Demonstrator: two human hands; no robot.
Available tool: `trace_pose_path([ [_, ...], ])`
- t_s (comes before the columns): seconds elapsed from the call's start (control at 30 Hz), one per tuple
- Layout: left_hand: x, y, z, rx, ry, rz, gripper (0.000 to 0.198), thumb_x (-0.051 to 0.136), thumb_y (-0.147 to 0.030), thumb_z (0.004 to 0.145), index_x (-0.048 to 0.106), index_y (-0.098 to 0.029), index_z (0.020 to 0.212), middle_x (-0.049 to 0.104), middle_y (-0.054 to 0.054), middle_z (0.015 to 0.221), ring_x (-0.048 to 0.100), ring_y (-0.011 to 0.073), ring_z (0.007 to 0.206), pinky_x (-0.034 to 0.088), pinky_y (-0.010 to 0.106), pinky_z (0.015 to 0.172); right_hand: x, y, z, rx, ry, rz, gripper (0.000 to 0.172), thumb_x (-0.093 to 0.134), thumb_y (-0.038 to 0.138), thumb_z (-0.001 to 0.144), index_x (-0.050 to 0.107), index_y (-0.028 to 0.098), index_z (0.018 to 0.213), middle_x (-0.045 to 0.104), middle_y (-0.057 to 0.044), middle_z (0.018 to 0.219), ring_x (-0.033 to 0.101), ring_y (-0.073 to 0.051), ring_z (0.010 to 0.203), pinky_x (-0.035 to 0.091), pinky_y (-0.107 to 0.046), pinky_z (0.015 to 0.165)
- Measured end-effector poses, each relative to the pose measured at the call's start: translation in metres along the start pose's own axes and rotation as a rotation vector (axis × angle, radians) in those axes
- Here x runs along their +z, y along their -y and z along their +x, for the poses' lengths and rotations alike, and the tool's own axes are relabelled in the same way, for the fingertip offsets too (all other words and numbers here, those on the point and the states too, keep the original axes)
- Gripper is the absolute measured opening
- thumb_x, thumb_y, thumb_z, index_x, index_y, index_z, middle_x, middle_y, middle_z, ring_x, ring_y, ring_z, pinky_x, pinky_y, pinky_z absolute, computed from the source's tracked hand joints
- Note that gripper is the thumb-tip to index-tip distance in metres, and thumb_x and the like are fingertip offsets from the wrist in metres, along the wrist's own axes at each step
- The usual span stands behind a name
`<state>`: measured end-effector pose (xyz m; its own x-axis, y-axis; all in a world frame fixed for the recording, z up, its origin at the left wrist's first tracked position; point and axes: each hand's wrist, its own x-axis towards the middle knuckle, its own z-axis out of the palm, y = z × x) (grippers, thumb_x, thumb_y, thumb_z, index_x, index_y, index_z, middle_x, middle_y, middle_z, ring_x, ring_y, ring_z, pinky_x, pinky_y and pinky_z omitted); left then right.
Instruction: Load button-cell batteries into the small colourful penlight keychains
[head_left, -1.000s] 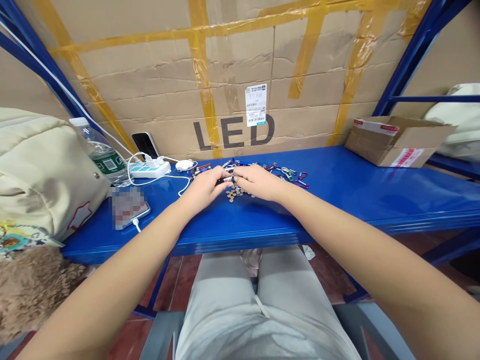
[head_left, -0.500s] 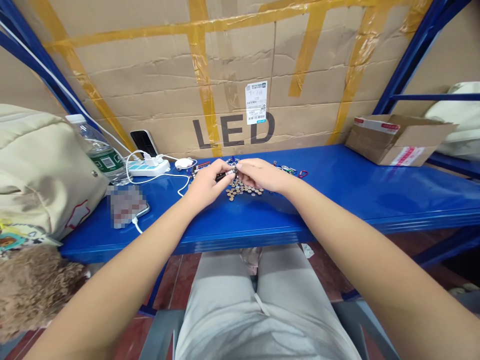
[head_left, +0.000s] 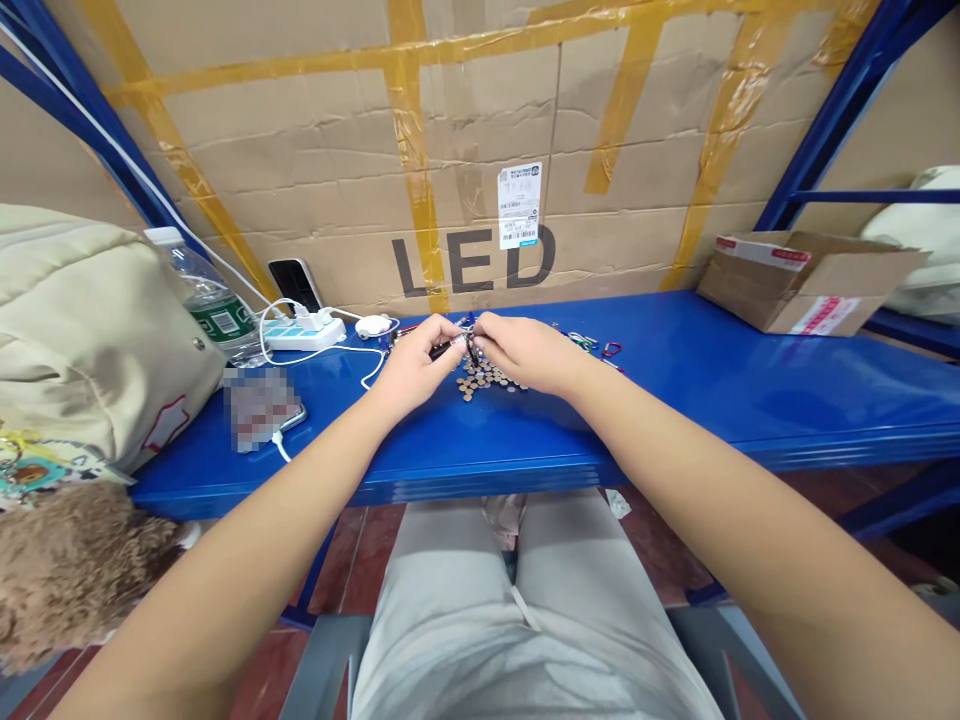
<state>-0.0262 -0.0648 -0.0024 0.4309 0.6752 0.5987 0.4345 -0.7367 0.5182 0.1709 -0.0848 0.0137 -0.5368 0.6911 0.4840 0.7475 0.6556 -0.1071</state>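
Note:
My left hand (head_left: 416, 368) is closed around a slim black tube (head_left: 444, 348) with a pale printed patch. Against the tube's right end, the fingertips of my right hand (head_left: 525, 350) pinch a small dark loop (head_left: 472, 346), perhaps a clip or ring; its exact kind is too small to make out. Below and between both hands lies a loose spread of small round discs (head_left: 480, 380), coppery and silvery, like button cells or coins. Past my right hand are several coloured carabiner clips (head_left: 583, 342), with a red clip (head_left: 612, 349) apart from them.
On the blue table (head_left: 675, 400) at left are a power strip (head_left: 304, 332) with white cables, a phone (head_left: 266, 412), a water bottle (head_left: 214, 310) and a beige bag (head_left: 97, 330). An open cardboard box (head_left: 787, 285) stands at right. Taped cardboard (head_left: 337, 180) rises behind.
The view has shifted slightly, so everything sits a little further right. The dark loop at the tube's end now hangs more visibly between my hands. Both hands keep their hold.

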Motion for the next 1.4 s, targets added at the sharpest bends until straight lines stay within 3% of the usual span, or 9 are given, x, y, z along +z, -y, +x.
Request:
trace_pose_path([
  [0.23, 0.0, -0.003, -0.001, -0.057, 0.062, -0.091, 0.019, 0.055, -0.038, 0.088, 0.054, -0.019, 0.088, 0.06, -0.001, 0.072, 0.058, 0.0135, 0.067, 0.047, 0.027, 0.066, -0.005, 0.003, 0.0, -0.027, 0.038, -0.27, 0.02, 0.036, 0.027, 0.098, 0.053, 0.018, 0.093, 0.068, -0.01, 0.09, 0.06, -0.021, 0.074, 0.02, -0.03, 0.055],
  [0.37, 0.001, 0.001, -0.001, -0.049, 0.121, -0.128, 0.024, 0.054, -0.042, 0.089, 0.054, -0.019, 0.098, 0.062, 0.0, 0.081, 0.058, 0.0132, 0.07, 0.047, 0.027, 0.068, -0.005, 0.003, 0.0, -0.032, 0.033, -0.27, 0.024, 0.033, 0.03, 0.099, 0.054, 0.017, 0.094, 0.069, -0.01, 0.089, 0.061, -0.021, 0.073, 0.02, -0.03, 0.055],
  [0.5, 0.003, 0.007, 0.0, 0.007, 0.197, -0.089, 0.024, 0.049, -0.042, 0.092, 0.054, -0.02, 0.098, 0.061, -0.001, 0.076, 0.058, 0.0148, 0.073, 0.046, 0.028, 0.072, -0.004, 0.003, 0.0, 0.019, 0.034, -0.223, 0.028, 0.032, 0.033, 0.1, 0.054, 0.017, 0.102, 0.07, -0.011, 0.088, 0.062, -0.023, 0.073, 0.024, -0.03, 0.056],
  [0.67, 0.003, 0.007, 0.001, 0.019, 0.153, -0.078, 0.021, 0.053, -0.038, 0.089, 0.058, -0.019, 0.095, 0.066, 0.003, 0.089, 0.061, 0.0167, 0.083, 0.049, 0.031, 0.078, -0.003, 0.001, 0.001, 0.055, 0.009, -0.091, 0.027, 0.035, 0.033, 0.099, 0.052, 0.017, 0.111, 0.07, -0.012, 0.1, 0.063, -0.023, 0.08, 0.032, -0.029, 0.062],
  [0.93, 0.01, 0.008, 0.0, -0.211, 0.158, -0.24, 0.027, 0.062, -0.037, 0.081, 0.065, -0.018, 0.1, 0.066, 0.005, 0.086, 0.064, 0.0174, 0.075, 0.052, 0.026, 0.055, -0.003, -0.005, 0.001, -0.04, 0.019, -0.027, 0.023, 0.038, 0.029, 0.098, 0.057, 0.017, 0.102, 0.068, -0.01, 0.098, 0.06, -0.021, 0.083, 0.034, -0.028, 0.068],
  [1.1, 0.008, 0.01, 0.001, -0.101, 0.233, -0.125, 0.023, 0.052, -0.031, 0.088, 0.066, -0.019, 0.102, 0.068, 0.004, 0.096, 0.061, 0.0171, 0.083, 0.05, 0.031, 0.073, -0.006, -0.006, 0.001, -0.045, 0.004, 0.012, 0.022, 0.038, 0.028, 0.096, 0.057, 0.017, 0.094, 0.065, -0.008, 0.087, 0.055, -0.019, 0.075, 0.033, -0.028, 0.066],
  [1.17, 0.008, 0.008, 0.001, -0.029, 0.223, -0.013, 0.021, 0.05, -0.031, 0.089, 0.067, -0.018, 0.093, 0.066, 0.003, 0.088, 0.058, 0.0183, 0.083, 0.047, 0.033, 0.078, -0.006, -0.006, 0.001, -0.041, -0.012, 0.07, 0.02, 0.04, 0.027, 0.095, 0.056, 0.018, 0.09, 0.062, -0.006, 0.081, 0.053, -0.017, 0.071, 0.033, -0.027, 0.064],
  [1.3, 0.007, 0.004, 0.002, 0.083, 0.134, 0.214, 0.02, 0.057, -0.027, 0.084, 0.059, -0.018, 0.067, 0.052, 0.001, 0.07, 0.052, 0.0194, 0.079, 0.044, 0.032, 0.075, -0.005, -0.005, 0.0, -0.028, -0.052, 0.21, 0.011, 0.046, 0.022, 0.088, 0.055, 0.018, 0.082, 0.058, -0.001, 0.072, 0.047, -0.014, 0.063, 0.033, -0.025, 0.06],
  [1.4, 0.008, 0.002, 0.002, 0.056, 0.155, 0.207, 0.016, 0.061, -0.019, 0.081, 0.056, -0.018, 0.066, 0.054, 0.0, 0.068, 0.053, 0.0168, 0.073, 0.043, 0.03, 0.071, -0.003, -0.006, 0.001, -0.027, -0.074, 0.263, 0.009, 0.048, 0.021, 0.084, 0.054, 0.018, 0.079, 0.055, 0.0, 0.068, 0.046, -0.013, 0.061, 0.032, -0.025, 0.058],
])
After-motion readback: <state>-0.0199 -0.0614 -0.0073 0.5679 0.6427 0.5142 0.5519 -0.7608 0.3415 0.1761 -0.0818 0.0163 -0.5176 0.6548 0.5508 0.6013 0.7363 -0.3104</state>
